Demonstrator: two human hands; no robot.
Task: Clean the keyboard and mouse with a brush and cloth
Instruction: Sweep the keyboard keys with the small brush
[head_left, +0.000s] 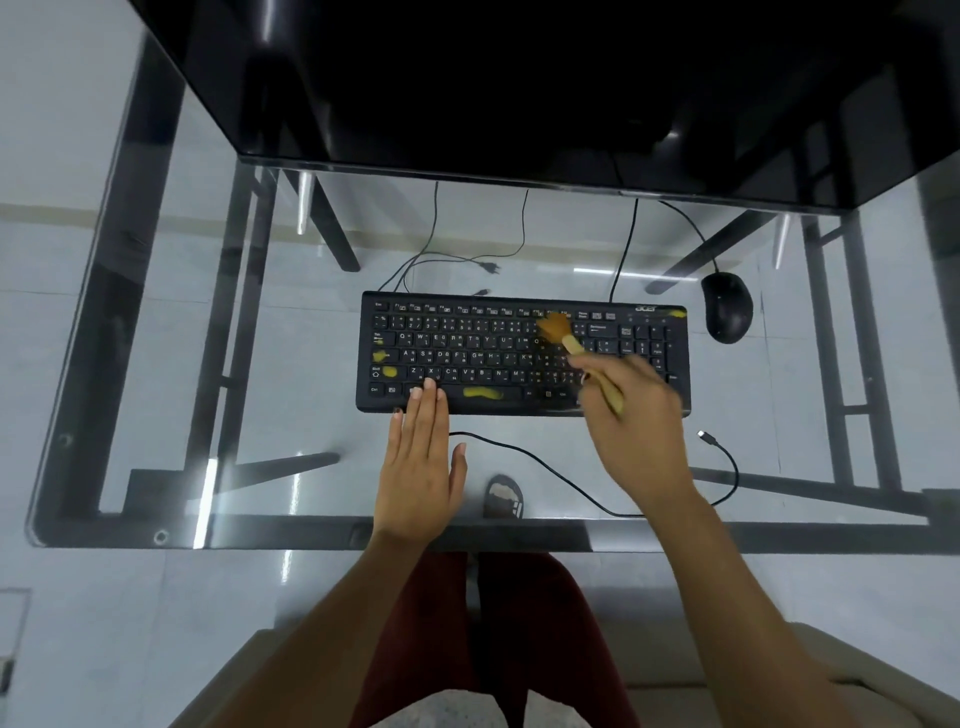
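1. The keyboard lay on the glass desk, about midway across it.
2. The mouse sat on the desk just right of the keyboard's far right corner, apart from it.
3. The monitor stood at the far side, behind the keyboard.
4. The left hand lay flat at the keyboard's near left edge, fingertips on the keys.
5. The right hand was over the keyboard's near right part, clasping the brush, whose bristles touched the far rows of keys.
6. A cable ran along the desk near the keyboard, between the hands and off to the right.

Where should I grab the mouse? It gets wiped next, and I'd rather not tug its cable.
Grip the mouse across its two long sides, fingers coming down from above. It lies flat on the glass desk, right of the keyboard; its cable leaves the far end, so stay at mid-body.
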